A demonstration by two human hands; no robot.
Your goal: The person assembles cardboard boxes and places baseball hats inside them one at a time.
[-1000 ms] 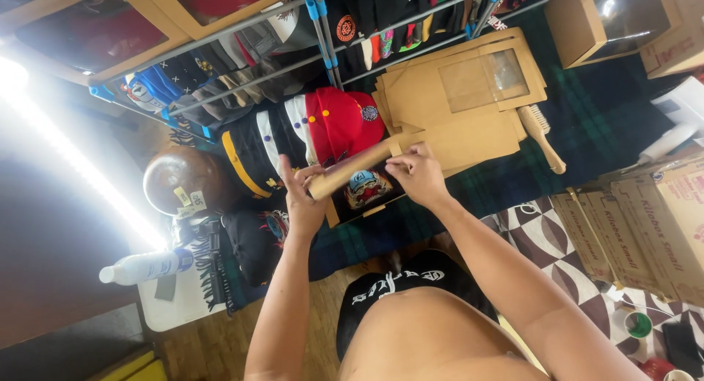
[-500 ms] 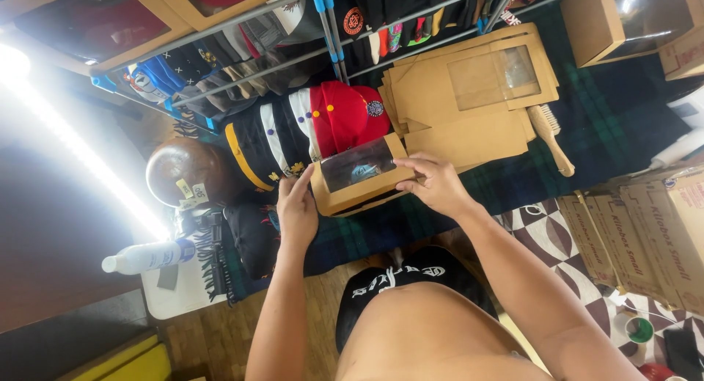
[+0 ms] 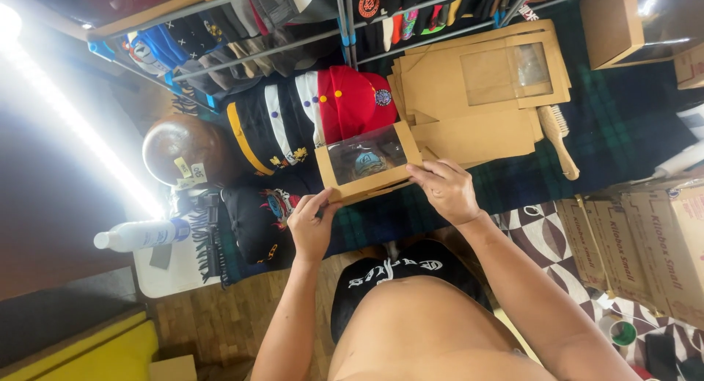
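I hold a brown cardboard box with a clear window (image 3: 367, 161) in both hands, above a dark plaid cloth (image 3: 623, 124). A dark cap shows through the window. My left hand (image 3: 312, 223) grips the box's near left corner. My right hand (image 3: 444, 190) grips its near right edge. Behind the box lies a row of stacked caps (image 3: 308, 121), black, white and red.
Flat window boxes (image 3: 484, 80) lie stacked at the right, with a wooden brush (image 3: 557, 135) beside them. A brown ball (image 3: 183, 150) and a white bottle (image 3: 139, 234) sit at left. Cardboard cartons (image 3: 645, 242) stand at right. A rack of caps (image 3: 293, 14) hangs behind.
The box has turned from edge-on to showing its window face toward me, and both hands have shifted to its near edge.
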